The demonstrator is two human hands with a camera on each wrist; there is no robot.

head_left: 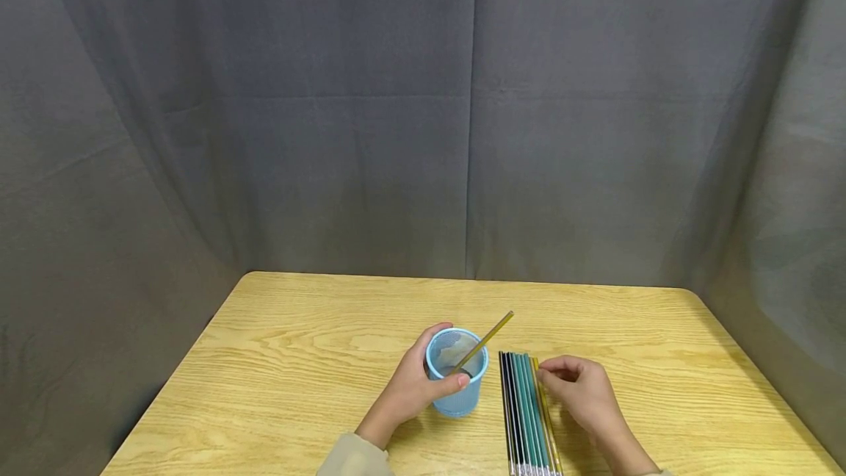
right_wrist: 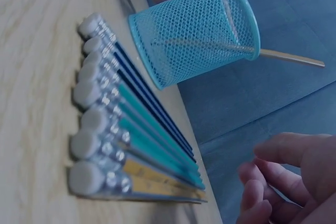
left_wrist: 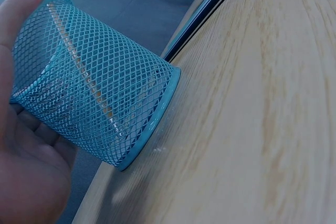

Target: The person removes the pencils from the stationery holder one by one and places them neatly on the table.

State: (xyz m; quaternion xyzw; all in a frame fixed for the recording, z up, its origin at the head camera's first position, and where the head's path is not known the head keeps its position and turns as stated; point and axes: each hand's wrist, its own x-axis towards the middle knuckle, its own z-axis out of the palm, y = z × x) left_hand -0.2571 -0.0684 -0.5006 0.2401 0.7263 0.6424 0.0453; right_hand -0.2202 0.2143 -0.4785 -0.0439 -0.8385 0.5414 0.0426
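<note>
My left hand (head_left: pixel 413 382) grips a light blue mesh pencil cup (head_left: pixel 457 400), its thumb across the near side of the rim. Inside the cup a yellow pencil (head_left: pixel 494 330) leans right, eraser end down, as the right wrist view also shows. To the cup's right lies a row of pencils: black pencils (head_left: pixel 510 410), green pencils (head_left: pixel 531 410) and yellow pencils (head_left: pixel 548 417). Beside the far end of the yellow ones is my right hand (head_left: pixel 584 391), fingers loosely bent. Nothing shows between its fingers (right_wrist: pixel 281 148) in the right wrist view.
The wooden table (head_left: pixel 291 344) has a light grain. Grey cloth (head_left: pixel 344 131) hangs behind it and at both sides. The pencils' white erasers (right_wrist: pixel 86 178) face the near edge of the table.
</note>
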